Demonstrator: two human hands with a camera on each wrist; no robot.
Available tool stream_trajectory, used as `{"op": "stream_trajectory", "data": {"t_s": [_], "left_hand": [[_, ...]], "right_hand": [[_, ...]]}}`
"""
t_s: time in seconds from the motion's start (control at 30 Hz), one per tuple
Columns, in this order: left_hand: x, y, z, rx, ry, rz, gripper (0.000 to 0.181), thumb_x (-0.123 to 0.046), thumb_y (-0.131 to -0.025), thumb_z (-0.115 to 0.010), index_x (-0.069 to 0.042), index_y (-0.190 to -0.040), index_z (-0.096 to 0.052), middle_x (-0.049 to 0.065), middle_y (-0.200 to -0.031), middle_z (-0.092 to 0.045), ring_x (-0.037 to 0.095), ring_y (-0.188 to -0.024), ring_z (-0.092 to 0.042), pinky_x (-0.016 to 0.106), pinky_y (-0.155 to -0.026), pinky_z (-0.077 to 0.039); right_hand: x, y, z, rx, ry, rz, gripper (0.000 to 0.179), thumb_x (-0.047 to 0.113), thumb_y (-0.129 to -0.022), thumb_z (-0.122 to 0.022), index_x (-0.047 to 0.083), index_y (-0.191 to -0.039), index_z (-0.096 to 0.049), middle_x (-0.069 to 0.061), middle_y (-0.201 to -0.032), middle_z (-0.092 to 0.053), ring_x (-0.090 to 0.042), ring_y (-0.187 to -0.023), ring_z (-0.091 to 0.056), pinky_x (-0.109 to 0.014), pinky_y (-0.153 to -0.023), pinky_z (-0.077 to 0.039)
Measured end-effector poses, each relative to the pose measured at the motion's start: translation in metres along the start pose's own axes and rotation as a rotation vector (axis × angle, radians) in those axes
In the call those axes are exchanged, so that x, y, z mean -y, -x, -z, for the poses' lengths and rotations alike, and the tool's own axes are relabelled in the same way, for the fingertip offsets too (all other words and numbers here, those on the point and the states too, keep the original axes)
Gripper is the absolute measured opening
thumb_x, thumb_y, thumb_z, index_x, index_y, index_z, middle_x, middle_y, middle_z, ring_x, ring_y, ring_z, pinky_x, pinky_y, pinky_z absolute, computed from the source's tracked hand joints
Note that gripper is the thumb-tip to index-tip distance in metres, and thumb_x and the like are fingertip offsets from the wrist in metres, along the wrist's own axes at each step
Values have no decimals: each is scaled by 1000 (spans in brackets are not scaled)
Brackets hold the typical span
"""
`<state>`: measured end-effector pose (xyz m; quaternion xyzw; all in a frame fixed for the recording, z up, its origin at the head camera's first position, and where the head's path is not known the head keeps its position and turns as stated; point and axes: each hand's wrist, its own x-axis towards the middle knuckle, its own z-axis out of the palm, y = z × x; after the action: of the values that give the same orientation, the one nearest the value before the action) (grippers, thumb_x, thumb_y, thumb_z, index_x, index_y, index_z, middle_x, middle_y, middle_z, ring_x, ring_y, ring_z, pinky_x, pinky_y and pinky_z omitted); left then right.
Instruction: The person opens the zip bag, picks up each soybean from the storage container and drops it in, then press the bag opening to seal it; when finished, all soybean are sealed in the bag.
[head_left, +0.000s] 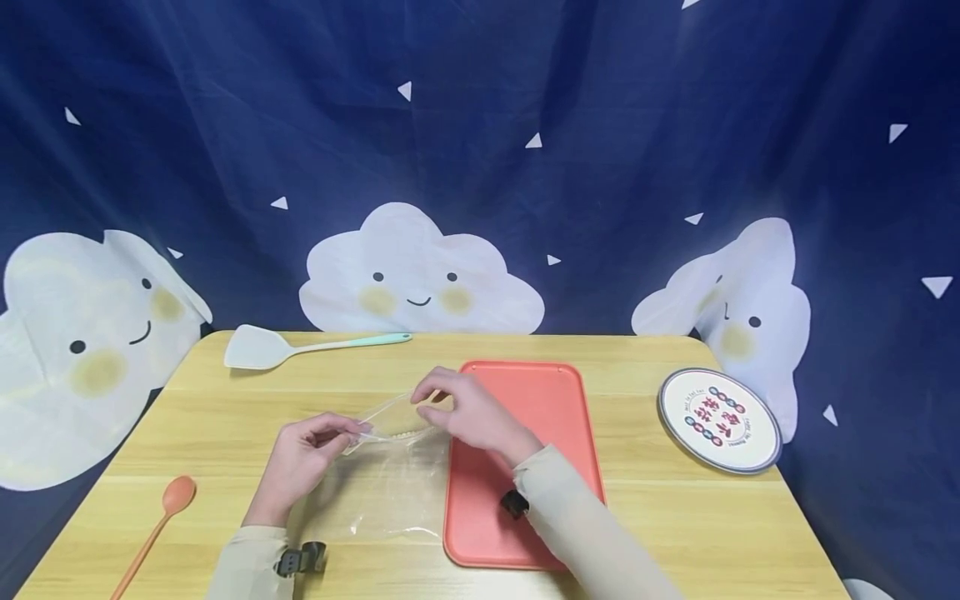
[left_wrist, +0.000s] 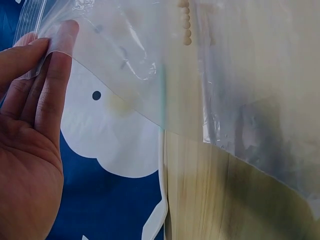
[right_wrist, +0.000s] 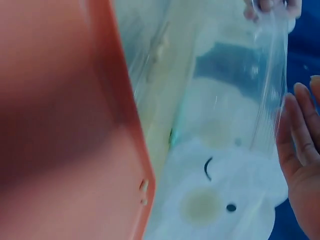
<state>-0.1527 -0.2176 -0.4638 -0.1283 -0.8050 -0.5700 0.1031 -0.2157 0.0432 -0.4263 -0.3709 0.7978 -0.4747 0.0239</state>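
A clear zip-top plastic bag (head_left: 386, 492) stands between the two hands over the left part of the table. My left hand (head_left: 303, 458) pinches its zip edge at one corner, thumb against fingers, plainly seen in the left wrist view. At the opposite end of that edge is my right hand (head_left: 476, 417); in the right wrist view its fingers (right_wrist: 297, 130) are fairly straight and lie against or right beside the plastic. A row of small round cream beads (left_wrist: 186, 22) shows through the bag; whether they are inside or behind it, I cannot tell.
A red tray (head_left: 525, 417) lies beneath the right forearm. Behind, at the left, is a white turner (head_left: 258, 348) with a mint handle. An orange spoon (head_left: 177, 495) lies at front left, a printed plate (head_left: 720, 458) at the right. A blue cloud-patterned curtain (head_left: 480, 167) hangs behind the table.
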Motion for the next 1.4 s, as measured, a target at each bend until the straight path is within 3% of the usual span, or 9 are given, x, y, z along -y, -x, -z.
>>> {"op": "stream_trajectory", "data": {"t_s": [0.2,0.33,0.53,0.7,0.97,1.2,1.4], "left_hand": [[-1,0,0,4,-34,33,22,11,-85,-68,-11,-87,-74,1,-92,-75,15,-84,-70,24,-66,-56],[-1,-1,0,9,-33,27,23,10,-86,-68,-11,-87,-74,2,-93,-75,14,-84,-70,23,-66,-56],[-2,0,-1,7,-14,8,23,14,-85,-67,-7,-88,-74,6,-93,-74,12,-85,-70,22,-70,-56],[-4,-1,-2,15,15,24,18,11,-85,-68,-5,-88,-74,8,-93,-74,15,-86,-71,24,-75,-57],[-3,0,-2,10,2,42,19,11,-85,-68,-6,-88,-74,6,-93,-74,15,-86,-70,23,-73,-57],[-4,0,-1,13,-9,45,18,11,-85,-68,-5,-88,-74,6,-94,-74,15,-87,-70,23,-74,-56],[-3,0,-1,21,-24,47,18,18,-83,-65,2,-89,-72,13,-94,-74,17,-86,-71,23,-76,-56]], "right_hand": [[-21,8,25,-216,11,29,16,1,-88,-67,9,-101,-69,8,-101,-63,-15,-97,-58,-41,-88,-51],[-41,9,36,-269,-3,-53,20,-1,-87,-69,12,-102,-69,6,-101,-64,-15,-98,-59,-43,-88,-51],[-76,6,42,-153,43,-219,16,4,-89,-71,7,-105,-70,-9,-108,-65,-29,-104,-61,-44,-91,-51],[-98,0,38,-39,116,-311,20,-1,-88,-70,3,-107,-69,-5,-110,-65,-21,-103,-64,-34,-90,-52],[-112,-18,28,81,353,-362,23,5,-88,-71,9,-110,-71,-1,-101,-65,-18,-98,-61,-32,-90,-49],[-115,-30,21,118,444,-405,16,7,-87,-72,8,-103,-70,-1,-94,-60,-19,-92,-58,-31,-84,-50],[-117,-34,17,125,479,-451,5,9,-90,-71,11,-93,-67,0,-90,-53,-17,-87,-53,-29,-80,-49]]}}
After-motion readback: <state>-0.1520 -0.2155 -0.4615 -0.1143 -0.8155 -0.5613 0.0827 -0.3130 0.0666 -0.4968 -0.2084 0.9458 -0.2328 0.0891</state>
